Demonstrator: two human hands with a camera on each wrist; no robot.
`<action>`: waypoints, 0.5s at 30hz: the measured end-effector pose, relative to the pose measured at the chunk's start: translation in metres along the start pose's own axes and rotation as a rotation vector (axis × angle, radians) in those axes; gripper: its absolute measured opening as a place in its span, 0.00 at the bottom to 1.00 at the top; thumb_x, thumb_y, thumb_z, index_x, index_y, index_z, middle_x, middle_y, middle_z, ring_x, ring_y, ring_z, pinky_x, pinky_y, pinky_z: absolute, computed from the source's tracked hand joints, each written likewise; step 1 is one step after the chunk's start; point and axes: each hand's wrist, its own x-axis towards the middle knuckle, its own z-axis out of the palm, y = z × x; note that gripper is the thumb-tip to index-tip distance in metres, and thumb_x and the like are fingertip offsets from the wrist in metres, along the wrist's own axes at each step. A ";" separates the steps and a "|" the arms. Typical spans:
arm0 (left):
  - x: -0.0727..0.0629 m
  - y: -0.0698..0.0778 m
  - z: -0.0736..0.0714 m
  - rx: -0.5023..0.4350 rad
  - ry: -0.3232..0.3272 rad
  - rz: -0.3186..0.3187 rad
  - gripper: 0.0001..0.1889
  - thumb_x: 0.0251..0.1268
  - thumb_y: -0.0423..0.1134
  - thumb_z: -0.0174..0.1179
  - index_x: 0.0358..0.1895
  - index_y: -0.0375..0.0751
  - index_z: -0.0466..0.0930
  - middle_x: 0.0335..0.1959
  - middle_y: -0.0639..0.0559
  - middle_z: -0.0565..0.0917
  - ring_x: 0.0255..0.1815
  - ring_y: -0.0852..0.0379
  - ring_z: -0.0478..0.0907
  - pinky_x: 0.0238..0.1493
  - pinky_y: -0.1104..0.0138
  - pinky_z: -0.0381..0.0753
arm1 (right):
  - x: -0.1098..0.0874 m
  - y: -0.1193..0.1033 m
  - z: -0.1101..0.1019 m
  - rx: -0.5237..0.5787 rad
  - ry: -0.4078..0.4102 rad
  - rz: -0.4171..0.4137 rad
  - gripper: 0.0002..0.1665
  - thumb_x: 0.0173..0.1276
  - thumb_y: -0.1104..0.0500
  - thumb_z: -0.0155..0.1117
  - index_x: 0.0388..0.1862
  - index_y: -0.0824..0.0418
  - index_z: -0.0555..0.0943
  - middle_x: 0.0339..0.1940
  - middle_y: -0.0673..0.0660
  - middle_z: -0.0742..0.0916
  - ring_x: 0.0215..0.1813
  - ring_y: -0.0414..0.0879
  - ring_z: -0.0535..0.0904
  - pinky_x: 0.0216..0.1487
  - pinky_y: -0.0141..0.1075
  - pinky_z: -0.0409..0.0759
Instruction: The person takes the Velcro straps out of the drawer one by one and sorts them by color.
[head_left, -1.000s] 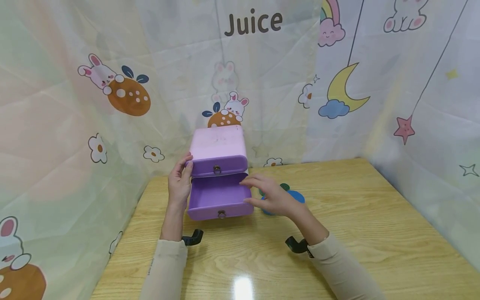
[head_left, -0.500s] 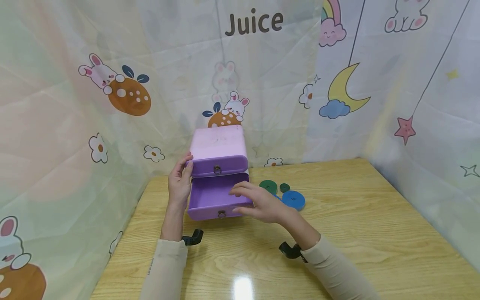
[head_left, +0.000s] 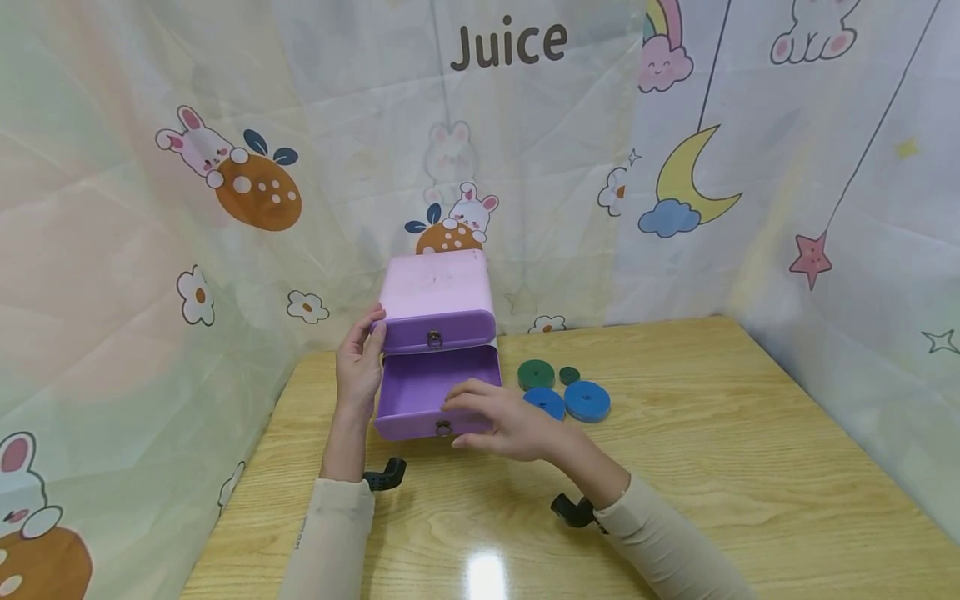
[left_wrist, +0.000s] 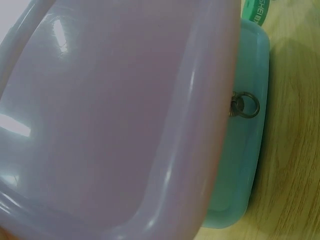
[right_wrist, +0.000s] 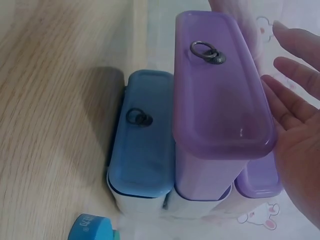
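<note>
A drawer box [head_left: 435, 287] with a pink top stands at the back of the table, its upper purple drawer closed. Below that, a purple drawer [head_left: 431, 379] is pulled out, with nothing visible in the part that shows. My left hand [head_left: 360, 362] grips the box's left edge, thumb at the upper drawer front. My right hand [head_left: 502, 417] hovers with loosely bent fingers in front of the pulled-out drawer's right front corner; contact cannot be made out. In the right wrist view, its fingers spread beside the purple drawer front [right_wrist: 220, 95]. A blue drawer front [right_wrist: 142, 135] with a ring pull also shows.
Right of the box lie a larger green disc [head_left: 536, 373], a small green disc [head_left: 570, 375] and two blue discs [head_left: 587, 401], one partly behind my right hand. The wooden table [head_left: 720, 467] meets a printed cloth backdrop [head_left: 555, 242] behind the box.
My right hand has moved left and toward me, from the pulled-out drawer's right side to its front corner. The discs it covered now show. My left hand and the box have not moved.
</note>
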 end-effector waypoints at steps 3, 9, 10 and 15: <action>0.000 0.000 0.000 -0.002 0.000 -0.001 0.19 0.79 0.44 0.58 0.65 0.41 0.81 0.76 0.55 0.75 0.80 0.59 0.65 0.77 0.64 0.70 | 0.001 -0.002 0.001 0.004 0.005 -0.022 0.25 0.73 0.50 0.71 0.63 0.59 0.81 0.63 0.51 0.82 0.63 0.44 0.80 0.61 0.35 0.84; 0.000 0.000 0.000 0.002 0.005 0.003 0.19 0.79 0.46 0.59 0.65 0.42 0.82 0.75 0.56 0.76 0.79 0.60 0.67 0.75 0.66 0.73 | 0.002 -0.004 0.005 -0.010 -0.003 -0.050 0.24 0.74 0.51 0.70 0.64 0.61 0.81 0.64 0.55 0.82 0.63 0.43 0.79 0.62 0.33 0.83; 0.000 0.000 0.000 0.002 0.006 0.003 0.19 0.79 0.46 0.59 0.65 0.42 0.82 0.75 0.56 0.76 0.79 0.60 0.67 0.75 0.66 0.73 | 0.002 -0.004 0.005 -0.014 -0.002 -0.054 0.24 0.74 0.52 0.70 0.64 0.61 0.81 0.64 0.56 0.82 0.63 0.43 0.79 0.62 0.33 0.83; -0.001 0.000 0.000 0.006 0.002 0.006 0.19 0.78 0.46 0.59 0.64 0.42 0.82 0.75 0.57 0.76 0.79 0.60 0.67 0.74 0.66 0.74 | 0.003 -0.006 0.007 0.010 -0.006 -0.076 0.24 0.74 0.54 0.71 0.64 0.61 0.81 0.63 0.57 0.84 0.63 0.44 0.81 0.63 0.33 0.83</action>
